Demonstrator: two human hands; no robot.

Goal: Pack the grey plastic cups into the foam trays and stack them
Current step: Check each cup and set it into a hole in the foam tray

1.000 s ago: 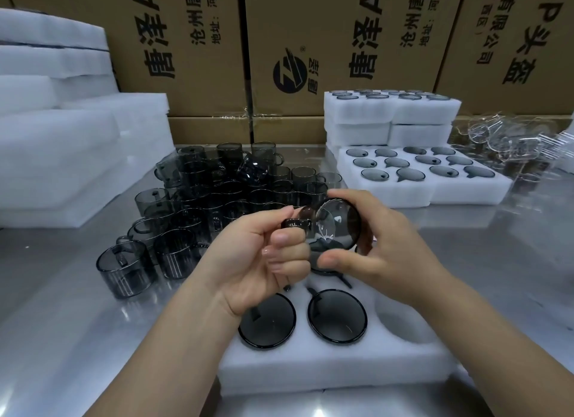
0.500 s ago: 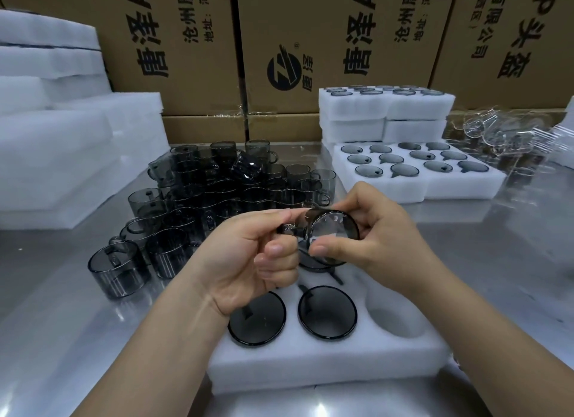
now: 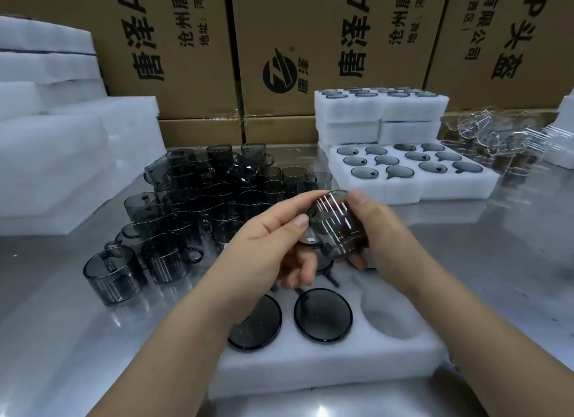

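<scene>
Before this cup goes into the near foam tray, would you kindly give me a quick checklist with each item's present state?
1. Grip: left hand and right hand both hold the grey cup: ok.
2. Free slot: empty pocket at the near foam tray's front right: ok.
3. Tray flat on the table: ok.
4. Cup's handle turned to suit the pocket: cannot tell.
5. Cup uncracked: cannot tell.

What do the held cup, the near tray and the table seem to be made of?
The cup: smoky grey transparent plastic, glossy; light streaks reflect on its wall.
The tray: white foam, matte, with soft, slightly fuzzy edges.
The table: probably stainless steel, brushed; it shows blurred reflections.
</scene>
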